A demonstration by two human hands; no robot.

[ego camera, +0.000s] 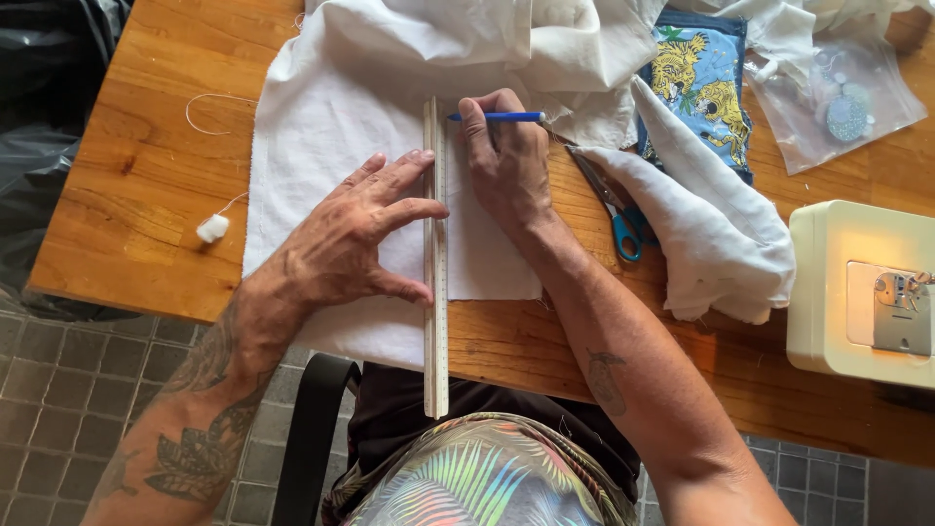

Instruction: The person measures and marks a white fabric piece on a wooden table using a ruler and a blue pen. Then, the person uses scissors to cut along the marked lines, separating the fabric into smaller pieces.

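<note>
Pressing a long white ruler [435, 263] onto pale cloth [341, 117], left hand [355, 234] fingers spread; right hand [506, 161] pinches blue pen [502, 117].

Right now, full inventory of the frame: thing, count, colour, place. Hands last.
ruler: 1, white, upright on the cloth, near end past the table edge
pen: 1, blue, at the ruler's far end
flat cloth: 1, white, table centre
bunched cloth: 1 heap, white, right of centre
scissors: 1, blue handles, partly under the bunched cloth
tiger-print fabric: 1, blue and yellow, far right
clear plastic bag: 1, far right corner
sewing machine: 1, cream, right edge
thread: 1, white with a tuft, left of the flat cloth
table: 1, wooden
left hand: flat on the ruler and cloth
right hand: holds the pen
</note>
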